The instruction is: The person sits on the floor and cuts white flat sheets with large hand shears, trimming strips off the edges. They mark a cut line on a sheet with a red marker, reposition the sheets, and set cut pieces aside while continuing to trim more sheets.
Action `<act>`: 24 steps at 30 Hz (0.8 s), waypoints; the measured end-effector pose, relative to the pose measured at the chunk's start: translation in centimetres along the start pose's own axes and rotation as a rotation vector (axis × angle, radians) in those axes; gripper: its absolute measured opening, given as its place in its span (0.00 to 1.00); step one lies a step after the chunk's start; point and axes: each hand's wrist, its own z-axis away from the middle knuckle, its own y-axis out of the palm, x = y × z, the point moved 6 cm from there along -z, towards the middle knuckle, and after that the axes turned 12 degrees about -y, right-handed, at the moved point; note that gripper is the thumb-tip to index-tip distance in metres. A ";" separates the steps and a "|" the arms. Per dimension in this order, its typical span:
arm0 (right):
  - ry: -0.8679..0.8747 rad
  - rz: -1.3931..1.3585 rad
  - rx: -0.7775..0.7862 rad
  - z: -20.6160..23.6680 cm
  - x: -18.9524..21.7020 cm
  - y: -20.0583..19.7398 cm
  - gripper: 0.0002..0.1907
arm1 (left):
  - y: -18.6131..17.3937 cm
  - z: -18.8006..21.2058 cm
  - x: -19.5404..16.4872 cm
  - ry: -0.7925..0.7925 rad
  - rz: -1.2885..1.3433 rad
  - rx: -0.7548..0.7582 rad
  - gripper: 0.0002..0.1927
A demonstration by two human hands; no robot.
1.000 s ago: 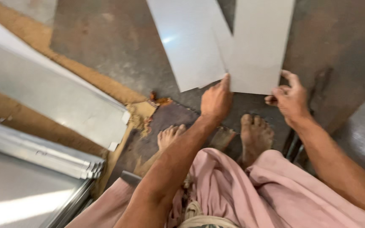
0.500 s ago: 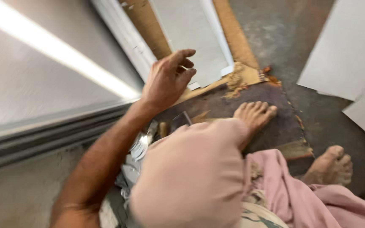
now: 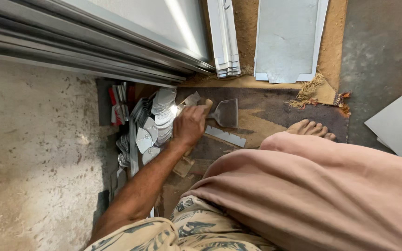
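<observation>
My left hand (image 3: 189, 125) reaches down to the floor, fingers curled around the wooden handle of a flat-bladed metal scraper (image 3: 225, 113) that lies on a dark worn mat (image 3: 275, 109). Right beside the hand, on its left, is a heap of small rounded metal plates (image 3: 157, 123); the knuckles touch or nearly touch them. A short serrated metal strip (image 3: 224, 136) lies just right of the hand. My right hand is out of view. My knee in pink cloth (image 3: 322, 186) fills the lower right.
Long folded metal sheets (image 3: 94, 37) lie stacked along the top left. A bundle of narrow strips (image 3: 224, 42) and a flat notched sheet (image 3: 287, 37) lie beyond the mat. My bare foot (image 3: 310, 128) rests on the mat. Another sheet (image 3: 401, 123) is at right, concrete floor (image 3: 29, 153) at left.
My view has swung left from the sheets in front of my feet. The left hand went from open in the air down onto the scraper by the plate heap. The right hand left view.
</observation>
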 end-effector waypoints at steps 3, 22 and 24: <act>0.025 -0.025 -0.030 1.0 1.1 0.4 0.12 | 3.6 1.8 -2.0 0.161 -0.127 0.202 0.08; -0.117 -0.444 -0.064 4.2 5.1 -3.4 0.16 | -3.1 -2.7 -18.7 0.422 -0.375 0.095 0.18; -0.122 -0.458 -0.077 4.0 4.6 -3.3 0.15 | -6.5 -5.7 -24.7 0.425 -0.403 0.092 0.18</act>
